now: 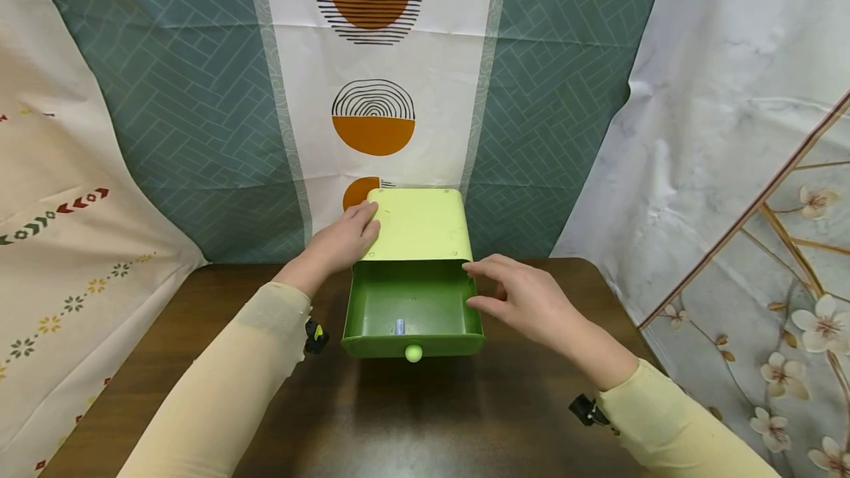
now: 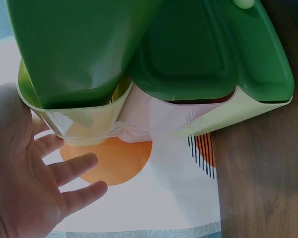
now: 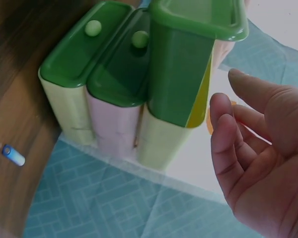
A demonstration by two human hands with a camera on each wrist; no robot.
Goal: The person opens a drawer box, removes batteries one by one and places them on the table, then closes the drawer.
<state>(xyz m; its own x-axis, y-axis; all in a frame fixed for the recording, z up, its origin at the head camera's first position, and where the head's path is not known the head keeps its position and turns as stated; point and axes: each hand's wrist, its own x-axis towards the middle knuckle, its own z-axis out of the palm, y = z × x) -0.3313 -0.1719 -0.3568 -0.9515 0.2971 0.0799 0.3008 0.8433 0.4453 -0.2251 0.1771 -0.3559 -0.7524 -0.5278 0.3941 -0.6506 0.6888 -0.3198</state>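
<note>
A small stacked drawer cabinet with a pale yellow-green top (image 1: 421,223) stands on the table. Its green top drawer (image 1: 375,347) is pulled out, with a round light-green knob (image 1: 413,353) on the front. Inside lies a small bluish cylinder (image 1: 400,327), near the front wall. My left hand (image 1: 340,240) rests against the cabinet's upper left edge, its fingers (image 2: 77,168) spread apart in the left wrist view. Beside the drawer's right wall is my right hand (image 1: 521,295), fingers loosely bent and thumb apart, holding nothing.
Two lower drawers, the pink-bodied one (image 3: 114,121) and a pale green one (image 3: 69,106), are pushed in. A small blue-and-white cylinder (image 3: 13,154) lies on the brown table (image 1: 425,419) in the right wrist view. Patterned cloths (image 1: 186,94) hang behind and at both sides.
</note>
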